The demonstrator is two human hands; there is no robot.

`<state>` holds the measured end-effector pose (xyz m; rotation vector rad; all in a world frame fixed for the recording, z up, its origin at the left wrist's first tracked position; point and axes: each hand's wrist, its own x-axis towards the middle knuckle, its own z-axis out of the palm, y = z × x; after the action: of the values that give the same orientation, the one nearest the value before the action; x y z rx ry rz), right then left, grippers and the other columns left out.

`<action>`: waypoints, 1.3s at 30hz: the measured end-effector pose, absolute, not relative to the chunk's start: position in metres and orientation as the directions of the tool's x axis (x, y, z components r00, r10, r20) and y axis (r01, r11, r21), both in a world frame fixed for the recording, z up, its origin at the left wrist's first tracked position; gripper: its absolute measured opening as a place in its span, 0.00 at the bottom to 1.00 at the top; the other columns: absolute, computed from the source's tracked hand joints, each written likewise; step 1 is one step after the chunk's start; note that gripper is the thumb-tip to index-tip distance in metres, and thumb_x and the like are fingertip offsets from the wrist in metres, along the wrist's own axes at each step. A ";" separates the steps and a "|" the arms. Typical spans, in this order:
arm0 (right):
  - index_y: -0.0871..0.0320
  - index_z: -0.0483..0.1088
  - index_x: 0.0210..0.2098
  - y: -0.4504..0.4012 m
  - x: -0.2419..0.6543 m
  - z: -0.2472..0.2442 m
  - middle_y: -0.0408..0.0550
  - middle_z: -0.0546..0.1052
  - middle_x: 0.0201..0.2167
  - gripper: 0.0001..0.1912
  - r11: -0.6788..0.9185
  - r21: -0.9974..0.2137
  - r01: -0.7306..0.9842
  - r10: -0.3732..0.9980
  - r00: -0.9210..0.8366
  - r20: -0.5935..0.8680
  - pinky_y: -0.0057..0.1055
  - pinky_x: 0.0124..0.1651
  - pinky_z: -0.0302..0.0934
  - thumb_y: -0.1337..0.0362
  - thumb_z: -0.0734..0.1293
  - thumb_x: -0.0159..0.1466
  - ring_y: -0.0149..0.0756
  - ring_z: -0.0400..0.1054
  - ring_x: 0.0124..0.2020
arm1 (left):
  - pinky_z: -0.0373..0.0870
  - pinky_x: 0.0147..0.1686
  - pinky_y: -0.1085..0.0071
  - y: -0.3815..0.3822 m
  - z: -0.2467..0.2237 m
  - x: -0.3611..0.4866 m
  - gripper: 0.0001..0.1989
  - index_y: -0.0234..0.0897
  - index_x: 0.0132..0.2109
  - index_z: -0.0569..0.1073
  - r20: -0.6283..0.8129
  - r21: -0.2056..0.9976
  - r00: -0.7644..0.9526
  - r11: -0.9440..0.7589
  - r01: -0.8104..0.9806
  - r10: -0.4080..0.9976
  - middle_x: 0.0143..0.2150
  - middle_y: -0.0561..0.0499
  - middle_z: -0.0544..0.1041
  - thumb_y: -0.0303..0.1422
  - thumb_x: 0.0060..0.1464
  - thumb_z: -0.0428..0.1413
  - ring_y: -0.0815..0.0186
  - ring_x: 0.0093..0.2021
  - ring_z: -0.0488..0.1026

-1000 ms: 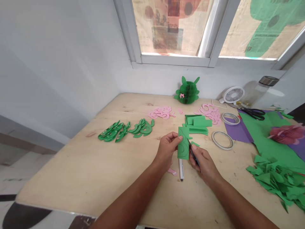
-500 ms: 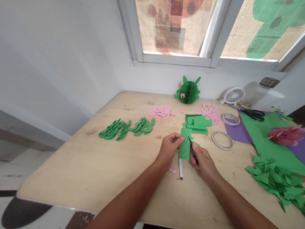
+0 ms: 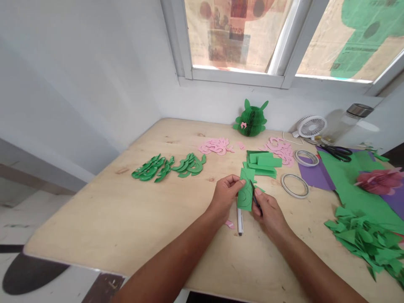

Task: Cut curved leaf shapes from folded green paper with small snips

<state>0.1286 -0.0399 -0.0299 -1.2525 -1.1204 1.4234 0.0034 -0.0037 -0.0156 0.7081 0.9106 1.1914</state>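
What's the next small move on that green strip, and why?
Probably a short snip along the drawn curves: the left grip holds the green strip bearing them, and the right grip has the scissors at its right edge.

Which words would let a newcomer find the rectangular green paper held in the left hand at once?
Start at the pale wooden table, then find the bare left hand above it. It holds the rectangular green paper; unlike the green paper strips lying behind, this piece is held up and shows dark curved outlines.
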 end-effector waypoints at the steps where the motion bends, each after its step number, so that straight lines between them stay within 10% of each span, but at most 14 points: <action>1: 0.56 0.55 0.14 -0.040 0.129 -0.030 0.37 0.54 0.10 0.28 -0.182 -0.981 -0.065 0.981 -0.075 -0.177 0.27 0.17 0.35 0.44 0.60 0.60 0.24 0.43 0.13 | 0.59 0.24 0.77 -0.004 -0.016 0.003 0.15 0.33 0.23 0.68 -0.215 0.852 0.112 0.243 -0.464 0.970 0.21 0.54 0.69 0.37 0.34 0.65 0.73 0.22 0.63; 39: 0.56 0.54 0.14 -0.040 0.124 -0.025 0.36 0.53 0.09 0.27 -0.214 -0.973 -0.088 0.977 -0.034 -0.212 0.27 0.17 0.36 0.44 0.61 0.60 0.24 0.43 0.12 | 0.59 0.25 0.76 -0.005 -0.013 0.004 0.13 0.34 0.22 0.67 -0.209 0.854 0.093 0.228 -0.467 0.974 0.19 0.56 0.67 0.35 0.36 0.63 0.74 0.22 0.61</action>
<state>0.1243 -0.0404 -0.0254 -1.2832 -1.0491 1.4253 0.0041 -0.0052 -0.0129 0.7031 0.9146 1.2110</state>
